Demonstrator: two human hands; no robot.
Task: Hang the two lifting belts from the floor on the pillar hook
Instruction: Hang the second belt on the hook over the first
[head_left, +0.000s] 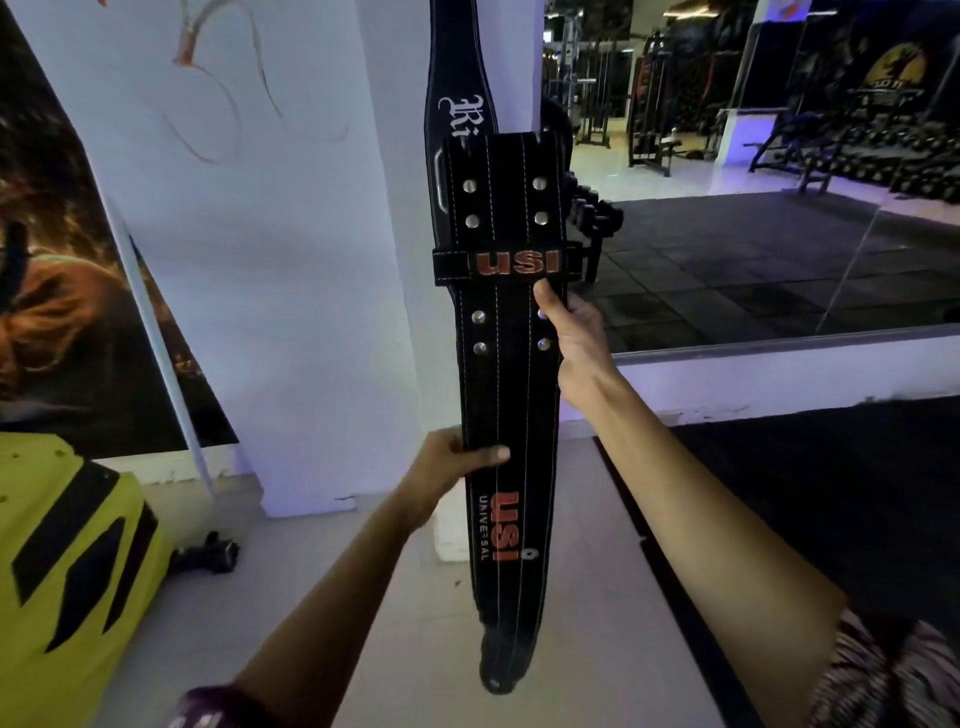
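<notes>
A: So, nearest first. What do the hands have?

B: Left hand (451, 467) grips the USI belt (511, 415) at its left edge, thumb across the front, just above the lower red "USI UNIVERSAL" print. Right hand (574, 332) is higher, closed on the right edge, thumb tip touching just below the keeper loop (498, 266).

A: Belt appearance?

B: Black, long, held upright. White stitch lines run lengthwise. Paired silver rivets (471, 203) above and below the loop; loop carries "USI" in red. Lower tip is rounded and hangs free above the pale floor (519, 696). A metal buckle edge shows at the upper left.

A: Position?

B: In front of the white pillar (322, 260), top end overlapping the second belt (457, 78).

A: Second belt?

B: Black, wider in the middle, white gothic lettering partly covered. It runs up out of view against the pillar; the hook cannot be seen.

A: Farther back?

B: Yellow panel (62, 545) lower left, dumbbell rack (592, 218) behind the pillar, dark mat floor (727, 260), gym machines beyond.
</notes>
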